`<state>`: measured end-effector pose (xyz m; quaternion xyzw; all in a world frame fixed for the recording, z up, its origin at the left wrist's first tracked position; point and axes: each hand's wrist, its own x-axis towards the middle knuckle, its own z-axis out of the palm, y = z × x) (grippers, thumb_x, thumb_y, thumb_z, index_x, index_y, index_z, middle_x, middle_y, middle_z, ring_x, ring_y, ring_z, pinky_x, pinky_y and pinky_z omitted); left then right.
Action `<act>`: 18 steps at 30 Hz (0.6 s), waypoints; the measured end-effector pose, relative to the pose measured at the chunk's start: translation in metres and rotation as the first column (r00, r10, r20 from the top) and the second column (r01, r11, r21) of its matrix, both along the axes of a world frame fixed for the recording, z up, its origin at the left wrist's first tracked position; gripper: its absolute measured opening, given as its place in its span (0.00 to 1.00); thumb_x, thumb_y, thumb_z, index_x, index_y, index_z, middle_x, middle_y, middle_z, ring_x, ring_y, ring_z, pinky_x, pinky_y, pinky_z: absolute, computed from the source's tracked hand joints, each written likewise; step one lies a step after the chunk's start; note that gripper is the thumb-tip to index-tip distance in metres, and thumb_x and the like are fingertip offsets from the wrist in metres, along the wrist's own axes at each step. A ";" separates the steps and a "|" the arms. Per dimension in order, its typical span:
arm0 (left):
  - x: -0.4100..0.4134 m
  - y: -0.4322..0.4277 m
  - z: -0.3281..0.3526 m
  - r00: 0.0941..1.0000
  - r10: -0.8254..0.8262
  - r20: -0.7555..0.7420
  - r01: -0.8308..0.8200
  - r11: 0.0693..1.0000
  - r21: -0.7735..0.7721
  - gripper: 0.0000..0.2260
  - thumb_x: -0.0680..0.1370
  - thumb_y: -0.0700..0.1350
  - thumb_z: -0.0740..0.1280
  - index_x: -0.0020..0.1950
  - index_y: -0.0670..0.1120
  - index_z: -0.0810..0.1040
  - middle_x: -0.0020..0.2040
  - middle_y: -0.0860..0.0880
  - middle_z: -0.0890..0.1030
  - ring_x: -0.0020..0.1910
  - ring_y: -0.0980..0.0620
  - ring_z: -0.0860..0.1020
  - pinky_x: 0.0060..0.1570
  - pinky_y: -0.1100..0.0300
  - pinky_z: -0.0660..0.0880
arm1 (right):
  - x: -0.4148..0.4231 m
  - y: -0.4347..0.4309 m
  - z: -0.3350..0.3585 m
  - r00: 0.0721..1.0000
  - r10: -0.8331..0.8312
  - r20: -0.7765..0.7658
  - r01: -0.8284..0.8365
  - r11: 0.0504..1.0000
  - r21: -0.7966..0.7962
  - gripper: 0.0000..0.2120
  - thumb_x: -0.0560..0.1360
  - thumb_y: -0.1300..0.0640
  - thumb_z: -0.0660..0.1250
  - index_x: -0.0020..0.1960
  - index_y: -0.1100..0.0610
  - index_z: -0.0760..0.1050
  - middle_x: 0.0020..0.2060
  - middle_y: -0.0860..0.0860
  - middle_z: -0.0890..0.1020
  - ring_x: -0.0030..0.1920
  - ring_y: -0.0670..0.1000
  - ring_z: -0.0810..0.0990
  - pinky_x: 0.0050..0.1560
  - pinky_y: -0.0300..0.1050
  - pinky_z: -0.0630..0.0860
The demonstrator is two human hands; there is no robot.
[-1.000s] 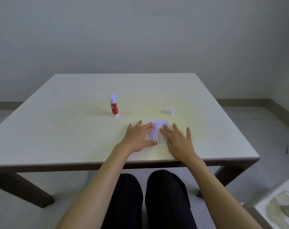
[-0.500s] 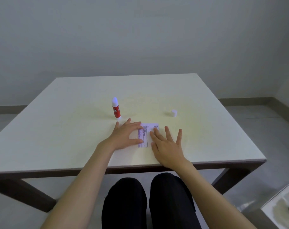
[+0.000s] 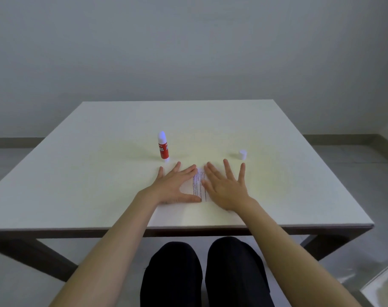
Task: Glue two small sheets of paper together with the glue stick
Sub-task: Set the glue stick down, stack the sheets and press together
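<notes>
A small white paper with printed lines of text [image 3: 198,184] lies flat on the white table [image 3: 100,173], near its front edge. My left hand [image 3: 175,187] lies flat on the paper's left part, fingers spread. My right hand [image 3: 226,187] presses flat on its right part, fingers spread too. Only a narrow strip of the paper shows between the hands; I cannot tell whether it is one sheet or two. The red and white glue stick [image 3: 163,147] stands upright and uncapped just beyond my left hand. Its white cap [image 3: 242,154] sits beyond my right hand.
My legs in dark trousers [image 3: 202,273] are under the table's front edge. A pale object [image 3: 383,286] lies on the floor at the lower right. A grey wall rises behind the table.
Both hands have slid over the paper and spread wider on it; the right hand now covers more of its right side. The view has shifted slightly.
</notes>
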<state>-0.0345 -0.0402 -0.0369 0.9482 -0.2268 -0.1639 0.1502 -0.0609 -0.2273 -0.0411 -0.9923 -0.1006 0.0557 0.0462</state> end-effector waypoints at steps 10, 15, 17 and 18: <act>0.002 -0.004 0.009 0.998 -0.003 -0.064 0.007 0.998 0.066 0.43 0.71 0.68 0.61 0.77 0.57 0.42 0.77 0.63 0.41 0.77 0.51 0.36 0.71 0.36 0.34 | -0.012 -0.002 0.000 0.989 0.144 -0.044 -0.144 0.990 0.016 0.28 0.78 0.38 0.36 0.76 0.43 0.38 0.77 0.38 0.43 0.76 0.54 0.32 0.66 0.66 0.25; 0.002 -0.006 0.012 0.997 0.003 -0.082 0.004 0.997 0.081 0.41 0.72 0.65 0.62 0.77 0.57 0.41 0.77 0.62 0.40 0.76 0.51 0.35 0.70 0.35 0.34 | -0.008 0.013 0.002 0.997 0.078 0.003 -0.078 0.996 -0.031 0.31 0.78 0.37 0.36 0.77 0.48 0.37 0.77 0.42 0.41 0.76 0.56 0.32 0.67 0.66 0.25; 0.002 -0.006 0.012 0.997 0.006 -0.083 0.000 0.997 0.074 0.40 0.74 0.62 0.63 0.77 0.56 0.42 0.77 0.63 0.41 0.77 0.50 0.35 0.70 0.35 0.34 | -0.026 0.017 -0.011 0.982 0.187 0.016 -0.187 0.982 0.016 0.33 0.74 0.34 0.33 0.76 0.46 0.36 0.77 0.40 0.40 0.76 0.55 0.32 0.64 0.64 0.21; 0.003 -0.006 0.012 0.996 0.006 -0.085 0.000 0.997 0.076 0.41 0.73 0.63 0.63 0.77 0.56 0.42 0.77 0.63 0.40 0.77 0.50 0.35 0.70 0.35 0.33 | -0.031 0.012 -0.015 0.977 0.210 0.020 -0.211 0.977 0.020 0.34 0.73 0.33 0.31 0.76 0.44 0.37 0.76 0.38 0.40 0.76 0.54 0.32 0.62 0.63 0.20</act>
